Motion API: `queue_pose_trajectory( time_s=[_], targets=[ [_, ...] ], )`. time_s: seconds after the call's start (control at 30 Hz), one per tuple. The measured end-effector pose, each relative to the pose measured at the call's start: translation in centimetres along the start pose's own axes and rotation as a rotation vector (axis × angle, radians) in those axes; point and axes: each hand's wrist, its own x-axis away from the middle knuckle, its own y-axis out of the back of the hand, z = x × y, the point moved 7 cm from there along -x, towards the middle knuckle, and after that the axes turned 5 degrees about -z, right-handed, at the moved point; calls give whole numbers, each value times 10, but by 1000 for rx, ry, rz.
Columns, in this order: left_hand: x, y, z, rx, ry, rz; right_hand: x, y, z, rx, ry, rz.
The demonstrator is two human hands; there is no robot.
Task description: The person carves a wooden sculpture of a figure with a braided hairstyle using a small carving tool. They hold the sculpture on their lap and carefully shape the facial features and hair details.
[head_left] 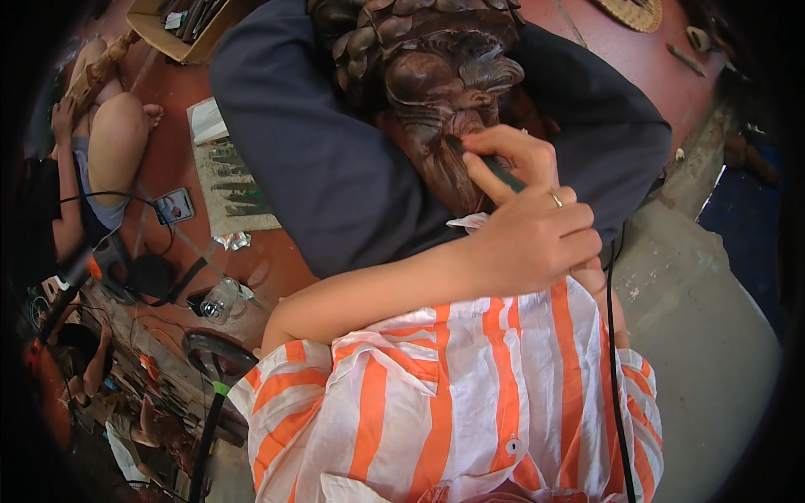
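A dark brown carved wooden sculpture [453, 75], with scale-like and curling relief, lies between my crossed legs in dark trousers. My right hand [524, 159] pinches a slim carving chisel [505, 175] with a dark greenish shaft, its blackish end against the wood's near, narrower part. Crossing in from the left, my left hand [541, 235] is closed in a fist around the rear of the chisel, just below the right hand. It wears a ring and hides the tool's handle end. Most of my right wrist is covered by the left hand.
Several chisels [237, 180] lie in a row on a pale cloth at my left. Beyond are a phone [174, 206], a glass jar [220, 303] and a cardboard box [180, 42] of tools. Another person [117, 134] sits far left, holding a carved wooden piece. A black cable [616, 377] hangs at my right.
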Motion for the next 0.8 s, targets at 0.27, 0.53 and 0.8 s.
queue_pose_trajectory(
  time_s=[0.27, 0.53, 0.8],
  targets=[
    [-4, 11, 0, 70, 12, -49, -25, 7, 27, 92, -107, 73],
    [-1, 19, 0, 109, 32, -128, -33, 0, 28, 192, -130, 225],
    [2, 23, 1, 145, 49, -183, -33, -4, 28, 235, -167, 313]
  ],
)
